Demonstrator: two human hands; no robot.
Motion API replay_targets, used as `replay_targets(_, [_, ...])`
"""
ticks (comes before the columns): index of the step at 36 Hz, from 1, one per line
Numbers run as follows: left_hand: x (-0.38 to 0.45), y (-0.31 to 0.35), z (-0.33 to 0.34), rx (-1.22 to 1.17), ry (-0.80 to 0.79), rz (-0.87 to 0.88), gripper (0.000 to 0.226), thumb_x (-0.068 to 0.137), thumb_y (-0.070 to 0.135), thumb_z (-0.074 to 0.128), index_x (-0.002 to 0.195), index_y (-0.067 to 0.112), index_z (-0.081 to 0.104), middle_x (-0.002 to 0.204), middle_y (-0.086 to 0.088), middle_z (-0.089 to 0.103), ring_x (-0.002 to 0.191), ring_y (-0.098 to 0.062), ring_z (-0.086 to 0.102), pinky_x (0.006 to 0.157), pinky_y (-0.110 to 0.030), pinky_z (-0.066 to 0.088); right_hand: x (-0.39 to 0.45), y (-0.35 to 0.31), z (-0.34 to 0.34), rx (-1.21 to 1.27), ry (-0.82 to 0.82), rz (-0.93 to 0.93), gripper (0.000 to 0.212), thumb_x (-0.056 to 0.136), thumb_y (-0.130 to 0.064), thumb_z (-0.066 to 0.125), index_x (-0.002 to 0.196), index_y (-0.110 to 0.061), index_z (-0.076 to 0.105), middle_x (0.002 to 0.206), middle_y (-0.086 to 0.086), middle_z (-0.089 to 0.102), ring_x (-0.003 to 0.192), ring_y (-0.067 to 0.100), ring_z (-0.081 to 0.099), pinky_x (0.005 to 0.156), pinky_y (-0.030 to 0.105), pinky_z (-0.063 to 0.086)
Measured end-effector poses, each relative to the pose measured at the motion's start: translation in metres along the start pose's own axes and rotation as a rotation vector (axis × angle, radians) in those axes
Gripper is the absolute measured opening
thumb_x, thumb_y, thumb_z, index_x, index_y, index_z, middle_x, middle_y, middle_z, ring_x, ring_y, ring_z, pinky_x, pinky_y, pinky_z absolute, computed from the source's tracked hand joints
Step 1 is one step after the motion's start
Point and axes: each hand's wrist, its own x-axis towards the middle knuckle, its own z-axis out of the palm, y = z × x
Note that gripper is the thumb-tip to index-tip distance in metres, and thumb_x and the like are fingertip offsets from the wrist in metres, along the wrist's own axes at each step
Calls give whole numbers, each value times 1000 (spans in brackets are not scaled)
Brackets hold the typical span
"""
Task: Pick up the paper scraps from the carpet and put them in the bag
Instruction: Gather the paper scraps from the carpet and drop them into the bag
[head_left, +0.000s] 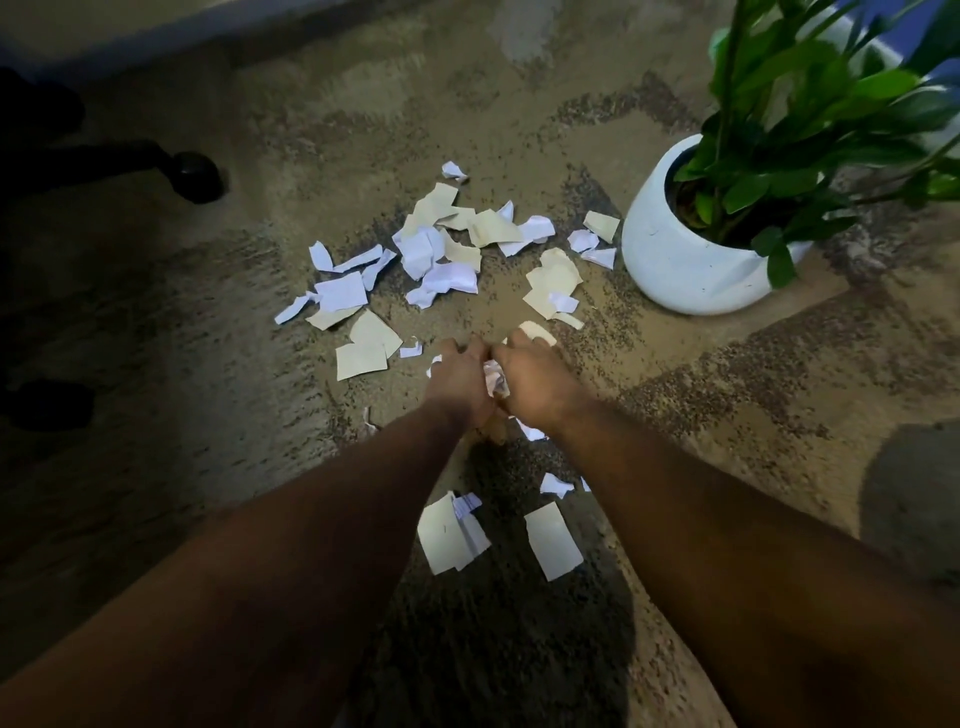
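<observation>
White crumpled scrap pinched between left hand, right hand

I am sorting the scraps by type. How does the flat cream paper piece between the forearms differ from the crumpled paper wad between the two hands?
The flat cream paper piece lies smooth and uncreased on the carpet, untouched. The crumpled paper wad is pale, balled up, and pressed between the left hand and the right hand. Both are torn paper.

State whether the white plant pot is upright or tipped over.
Upright: the white plant pot sits on its base on the carpet, opening upward.
</observation>
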Motion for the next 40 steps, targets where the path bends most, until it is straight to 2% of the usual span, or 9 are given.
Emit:
replay_targets(5, [-16, 12, 7, -18, 18, 56, 28, 80, 17, 68, 107, 9, 65, 121, -15, 52, 101, -36, 61, 88, -41, 51, -19, -4, -4, -5, -33, 16, 26, 85, -13, 61, 111, -7, 65, 108, 17, 61, 95, 36, 63, 74, 34, 47])
replay_targets(9, [-25, 20, 9, -7, 7, 106, 19, 84, 17, 63, 99, 7, 69, 112, -15, 62, 100, -32, 62, 86, -41, 50, -30, 0, -16, 43, -77, 69, 17, 86, -12, 58, 97, -7, 71, 98, 17, 67, 91, 34, 65, 66, 27, 39])
replay_targets(13, [-33, 33, 3, 21, 48, 147, 21, 89, 17, 62, 106, 6, 67, 109, -17, 61, 97, -34, 62, 85, -42, 51, -44, 4, -38, 84, -75, 95, 8, 82, -9, 60, 82, -11, 68, 83, 14, 65, 80, 31, 64, 65, 29, 45])
replay_targets(17, [-43, 49, -12, 20, 78, 198, 14, 88, 15, 62, 97, 7, 69, 96, -13, 69, 87, -30, 67, 79, -41, 56, -61, 7, -64, 104, -5, 85, 14, 81, -6, 63, 86, -12, 74, 84, 11, 71, 75, 28, 65, 64, 28, 47])
replay_targets(23, [-57, 85, -31, 9, 72, 247, 16, 87, 11, 64, 102, 13, 67, 98, -7, 68, 90, -26, 65, 79, -38, 57, -91, 18, -106, 89, 51, 63, 24, 83, -3, 58, 95, -12, 77, 91, 13, 72, 86, 31, 65, 79, 35, 54])
replay_targets(28, [-75, 127, -39, -28, 82, 395, 10, 85, 12, 62, 92, 5, 65, 97, -14, 68, 91, -32, 65, 66, -29, 42, -127, 38, -141, 12, 86, 88, 17, 87, -8, 60, 95, -3, 74, 96, 17, 72, 92, 34, 65, 80, 35, 52])
replay_targets(33, [-99, 188, -41, 6, 95, 546, 15, 85, 19, 66, 97, 10, 64, 104, -15, 65, 96, -34, 62, 70, -30, 37, -180, 66, -179, -48, 137, 158, 14, 87, -3, 59, 90, 3, 71, 95, 21, 71, 83, 32, 62, 62, 24, 28])
replay_targets(37, [-118, 245, -43, -13, 91, 698, 16, 86, 18, 66, 92, 4, 66, 97, -19, 68, 93, -36, 63, 69, -32, 36, -237, 95, -205, -77, 278, 244, 12, 85, -16, 65, 87, -9, 75, 92, 16, 73, 86, 32, 67, 68, 30, 43])
replay_targets(40, [-140, 290, -39, -17, 127, 851, 14, 85, 17, 67, 86, 3, 67, 92, -21, 68, 91, -39, 64, 68, -33, 38, -282, 118, -221, -67, 379, 335, 8, 83, -14, 67, 85, -11, 74, 89, 14, 73, 84, 30, 67, 65, 29, 41])
